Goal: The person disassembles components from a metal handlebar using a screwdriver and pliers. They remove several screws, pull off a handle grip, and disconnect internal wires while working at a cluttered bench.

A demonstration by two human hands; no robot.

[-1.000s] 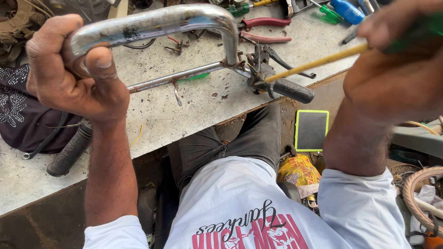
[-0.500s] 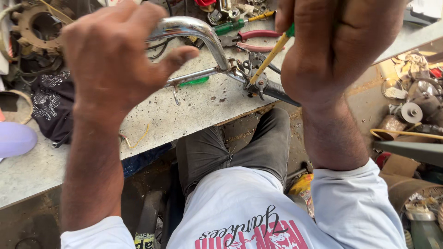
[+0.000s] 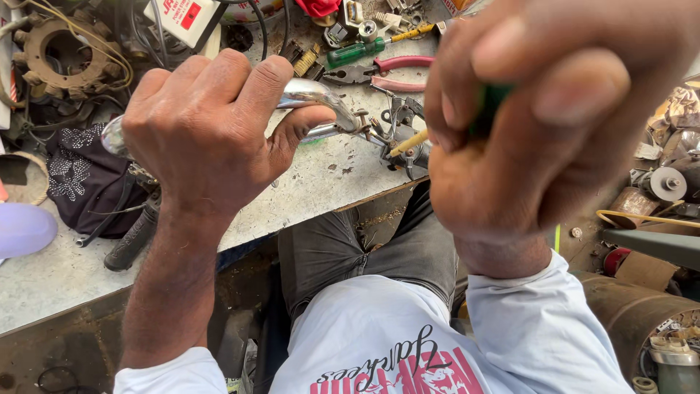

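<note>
My left hand is closed around a curved chrome metal bar that lies over the grey workbench. My right hand fills the upper right of the view and grips the green handle of a screwdriver. Its yellow shaft points down and left into a small metal clamp assembly at the end of the bar, near the bench's front edge. The screwdriver's tip is hidden among the metal parts.
Pink-handled pliers and a green and yellow screwdriver lie behind the clamp. A black fabric bag, a black rubber grip and a rusty round stator sit on the left. Motor parts and scrap lie on the floor at right.
The view has closed in on both hands, which have drawn nearer the camera. My right hand has swung the screwdriver more upright over the clamp; my left hand keeps its hold on the bar.
</note>
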